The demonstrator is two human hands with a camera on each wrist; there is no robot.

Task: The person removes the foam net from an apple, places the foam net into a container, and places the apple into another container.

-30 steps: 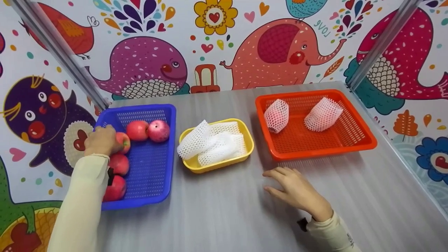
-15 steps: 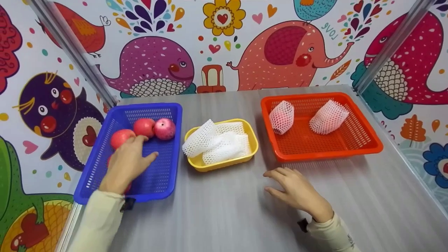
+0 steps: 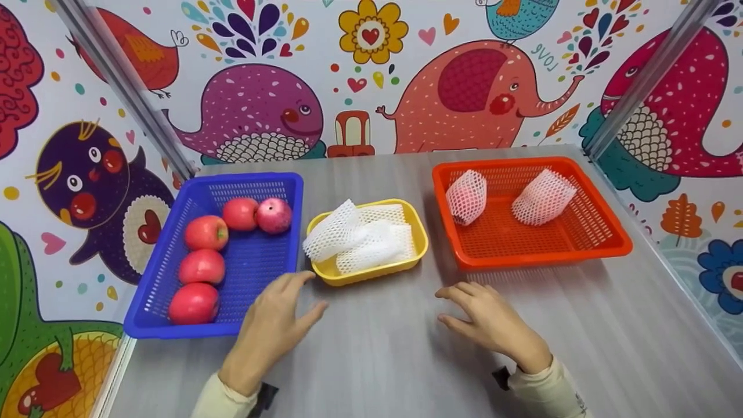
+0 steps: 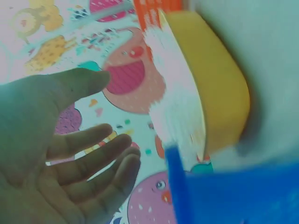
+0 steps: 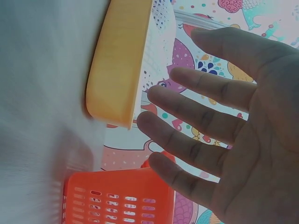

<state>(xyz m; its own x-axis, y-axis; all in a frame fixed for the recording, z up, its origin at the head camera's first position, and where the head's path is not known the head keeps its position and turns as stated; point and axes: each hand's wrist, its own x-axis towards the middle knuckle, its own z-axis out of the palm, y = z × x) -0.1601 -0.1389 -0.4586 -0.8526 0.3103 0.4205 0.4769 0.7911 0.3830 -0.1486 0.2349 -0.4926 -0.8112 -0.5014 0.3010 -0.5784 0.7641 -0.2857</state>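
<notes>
My left hand (image 3: pixel 273 325) holds nothing, its fingers spread loosely near the blue basket's front right corner, just short of the yellow tray (image 3: pixel 371 270). In the left wrist view its palm and relaxed fingers (image 4: pixel 93 163) show beside that tray. White foam net sleeves (image 3: pixel 368 241) lie heaped in the tray, one hanging over its left rim. My right hand (image 3: pixel 496 322), also holding nothing, is in front of the red basket (image 3: pixel 534 258), fingers extended in the right wrist view. Several red apples (image 3: pixel 201 267) sit bare in the blue basket (image 3: pixel 212 331), three of them lined along its left side.
Two net-wrapped apples (image 3: pixel 467 197) are in the red basket, one at its left and one toward the right. A printed cartoon wall (image 3: pixel 360 98) and metal posts (image 3: pixel 125 87) border the grey table (image 3: pixel 377 360) behind and at the left.
My left hand has let go of an apple in the blue basket and moved right, out over the table in front of the yellow tray. My right hand has stayed in place.
</notes>
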